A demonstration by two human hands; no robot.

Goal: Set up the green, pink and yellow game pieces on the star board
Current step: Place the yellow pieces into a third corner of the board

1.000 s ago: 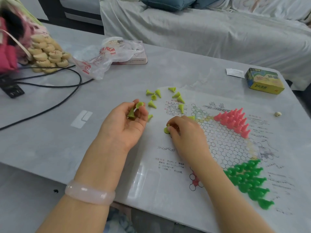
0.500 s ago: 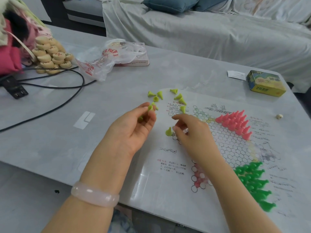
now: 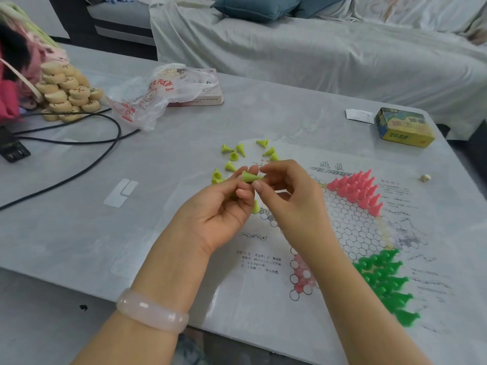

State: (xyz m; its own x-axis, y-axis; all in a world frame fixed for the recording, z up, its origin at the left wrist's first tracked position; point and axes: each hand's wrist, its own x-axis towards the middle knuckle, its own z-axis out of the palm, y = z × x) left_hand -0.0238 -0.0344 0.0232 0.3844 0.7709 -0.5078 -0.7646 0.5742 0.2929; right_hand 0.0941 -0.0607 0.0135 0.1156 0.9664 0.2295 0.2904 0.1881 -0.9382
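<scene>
Both my hands pinch one yellow cone above the star board: left hand at its base, right hand at its tip. Risk: a fumbled handover drops it, toppling the pink pieces.

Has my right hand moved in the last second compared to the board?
Yes. The right hand has lifted off the star board and shifted toward the left hand, meeting it at a yellow piece.

Yellow-green pieces lay scattered; pink pieces and green pieces filled star points of the white, hexagon-patterned board on the grey marbled table.
</scene>
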